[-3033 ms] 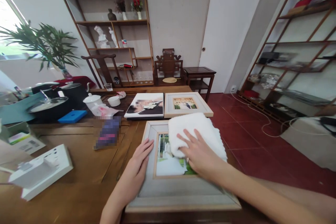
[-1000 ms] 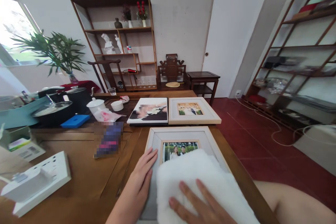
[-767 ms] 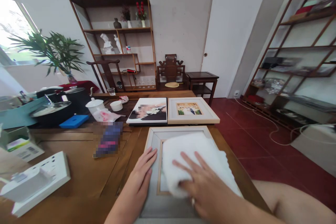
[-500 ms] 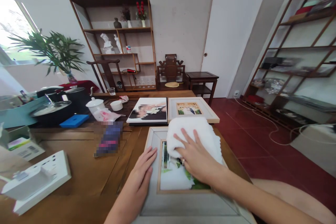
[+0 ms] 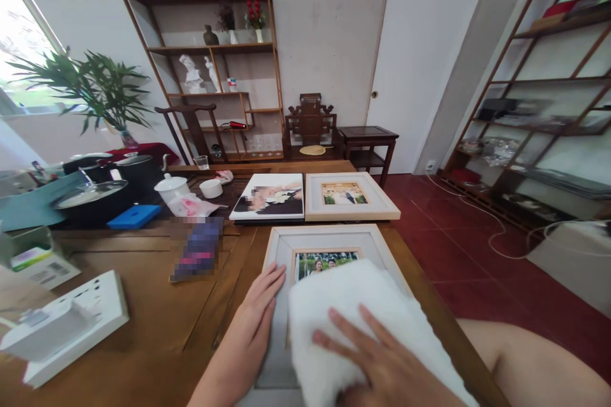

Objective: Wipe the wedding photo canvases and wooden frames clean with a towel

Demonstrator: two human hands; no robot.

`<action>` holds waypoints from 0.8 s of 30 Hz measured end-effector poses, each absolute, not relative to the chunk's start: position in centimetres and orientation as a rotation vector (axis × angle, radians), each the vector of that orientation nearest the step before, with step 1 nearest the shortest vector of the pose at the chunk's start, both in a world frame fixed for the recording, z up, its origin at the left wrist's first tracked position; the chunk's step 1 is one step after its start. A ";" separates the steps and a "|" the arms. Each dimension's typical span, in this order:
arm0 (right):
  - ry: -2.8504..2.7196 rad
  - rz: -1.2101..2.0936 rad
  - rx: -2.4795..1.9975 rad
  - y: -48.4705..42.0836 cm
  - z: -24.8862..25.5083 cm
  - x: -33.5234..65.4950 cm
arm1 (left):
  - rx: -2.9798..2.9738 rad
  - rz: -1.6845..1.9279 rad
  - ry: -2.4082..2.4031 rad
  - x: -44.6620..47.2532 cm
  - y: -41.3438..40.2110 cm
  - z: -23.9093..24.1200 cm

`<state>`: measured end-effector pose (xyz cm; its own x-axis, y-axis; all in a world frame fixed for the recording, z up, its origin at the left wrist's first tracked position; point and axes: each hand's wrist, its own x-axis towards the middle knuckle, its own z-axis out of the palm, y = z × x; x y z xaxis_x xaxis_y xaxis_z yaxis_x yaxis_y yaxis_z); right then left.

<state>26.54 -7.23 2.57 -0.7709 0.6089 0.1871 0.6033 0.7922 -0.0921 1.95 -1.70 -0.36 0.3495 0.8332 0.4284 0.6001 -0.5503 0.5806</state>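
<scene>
A framed photo (image 5: 277, 365) lies flat on the wooden table, its pale border wide around a picture of people outdoors. My left hand (image 5: 258, 302) rests along the frame's left edge, fingers stretched out and close together. Under my right hand (image 5: 377, 356) is a folded white towel (image 5: 329, 305), pressed onto the lower part of the frame. The right fingers are spread over the cloth and hold it against the surface; the thumb is hidden. The towel covers most of the picture, leaving its top strip in view.
Beyond the frame lie a second framed photo (image 5: 382, 200) and a photo panel (image 5: 267, 197). On the left stand a white power strip (image 5: 76, 331), a blue box (image 5: 134, 217), a dark pan (image 5: 95, 200) and a white teapot (image 5: 172, 187). A dark stool (image 5: 367, 135) stands behind.
My right hand has drawn the white towel down the frame toward me, uncovering the picture's top and covering its lower part. The left hand has stayed at the frame's left edge.
</scene>
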 end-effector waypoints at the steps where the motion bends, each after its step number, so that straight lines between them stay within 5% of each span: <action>1: -2.786 0.102 -1.052 -6.6 3.3 26.7 | 2.288 1.017 1.267 2.0 -1.7 -0.3; 8: -2.568 0.055 -1.535 0.3 5.8 26.0 | 2.145 0.963 1.332 2.5 -2.3 0.7; 19: -2.899 0.135 -1.114 -3.6 6.5 19.1 | 1.941 1.093 1.387 2.4 -2.9 1.4; 24: -2.726 -0.264 -0.837 -7.5 2.3 21.0 | 1.964 1.003 1.398 2.6 -2.7 1.6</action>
<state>21.05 -7.48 2.33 -0.7944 0.5202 0.3136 0.5707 0.8160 0.0921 2.57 -2.73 1.57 0.1911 0.9444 0.2675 0.5561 -0.3288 0.7633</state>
